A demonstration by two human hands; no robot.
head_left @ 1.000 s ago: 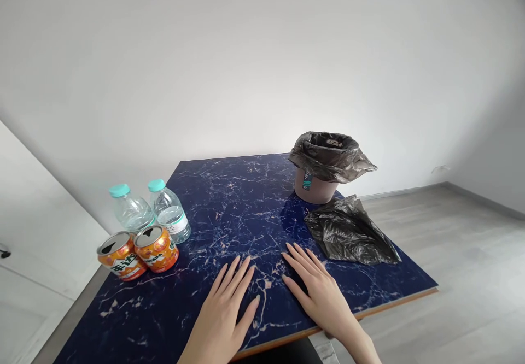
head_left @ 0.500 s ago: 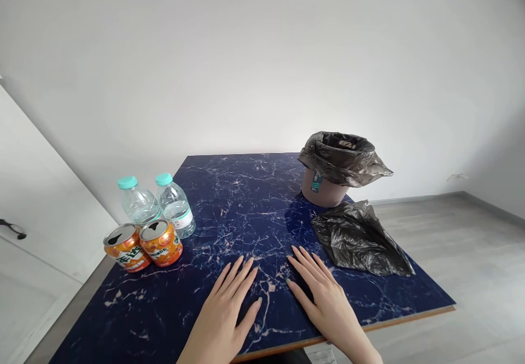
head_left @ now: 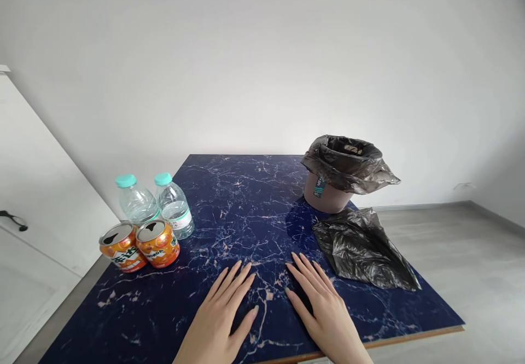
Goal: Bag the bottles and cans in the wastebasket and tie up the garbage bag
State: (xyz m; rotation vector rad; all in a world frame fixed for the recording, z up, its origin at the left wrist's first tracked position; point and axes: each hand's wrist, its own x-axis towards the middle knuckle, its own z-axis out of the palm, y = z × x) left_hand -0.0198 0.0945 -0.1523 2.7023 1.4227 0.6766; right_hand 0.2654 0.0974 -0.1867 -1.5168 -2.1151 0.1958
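Observation:
My left hand [head_left: 219, 315] lies flat on the dark blue marbled table [head_left: 246, 211], fingers stretched out and holding nothing. Beside it my right hand [head_left: 322, 309] rests palm down as well, its fingers apart. Off to the left stand two opened orange soda cans, one can [head_left: 123, 246] touching the other can [head_left: 158, 244]. Behind them are two clear plastic bottles with turquoise caps, a left bottle [head_left: 137, 200] and a right bottle [head_left: 174, 205]. Nearest my right hand, a black plastic bag [head_left: 365, 252] is spread on the table.
A brownish trash bin [head_left: 330, 197] lined with a black bag [head_left: 353, 172] stands at the table's right rear edge. White wall rises behind the table. A white cabinet [head_left: 36, 233] with a black handle is on the left; grey floor [head_left: 443, 238] shows at the right.
The view has tilted and shifted slightly. Both hands stay flat on the table, and the cans, bottles, bin and bag keep their places.

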